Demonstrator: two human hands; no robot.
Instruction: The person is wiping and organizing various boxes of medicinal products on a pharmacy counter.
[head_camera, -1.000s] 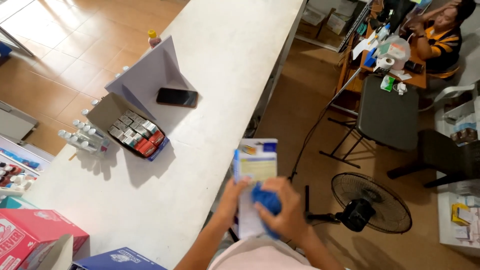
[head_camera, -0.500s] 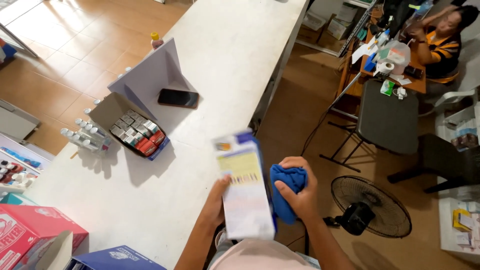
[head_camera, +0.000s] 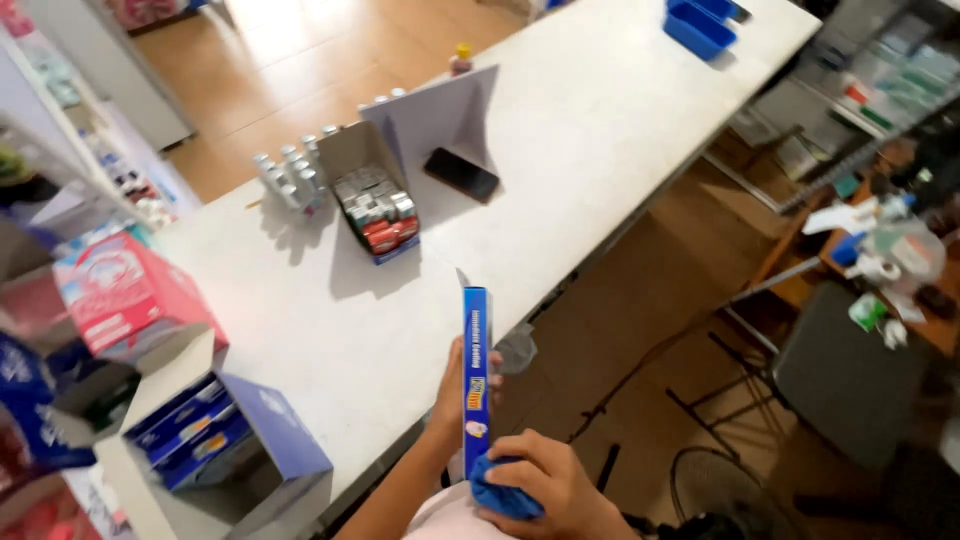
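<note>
Lower centre of frame: left hand grips a tall narrow blue box, held upright with its thin edge to the camera. Right hand is closed around a blue cloth, pressed to the box's bottom end. Both sit just over the near edge of the white counter. Further up: open carton of small boxes, cluster of small bottles, black phone. Lower left: open blue box, red box.
</note>
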